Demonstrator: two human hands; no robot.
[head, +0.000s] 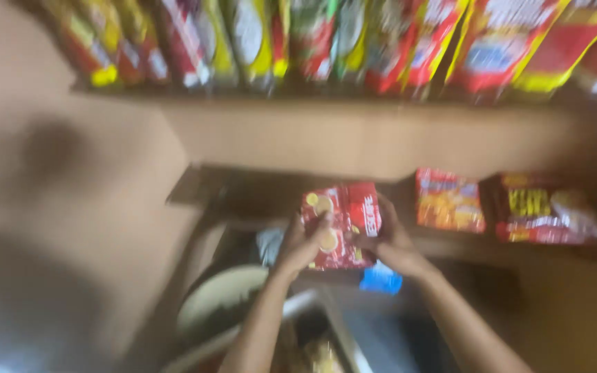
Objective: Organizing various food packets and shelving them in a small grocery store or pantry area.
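Note:
The picture is blurred by motion. Both my hands hold a red snack packet (342, 222) with round yellow biscuits printed on it, in front of a wooden shelf (374, 141). My left hand (303, 243) grips the packet's left side with the thumb on its front. My right hand (387, 240) clasps its right edge. The packet sits just before the lower shelf opening (257, 193), which looks dark inside.
Several red and yellow packets (354, 41) hang in a row along the upper shelf. Two orange-red packets (450, 200) (547, 207) lie on the lower shelf at right. Below my arms are a blue item (381, 279) and a pale round container (219, 297).

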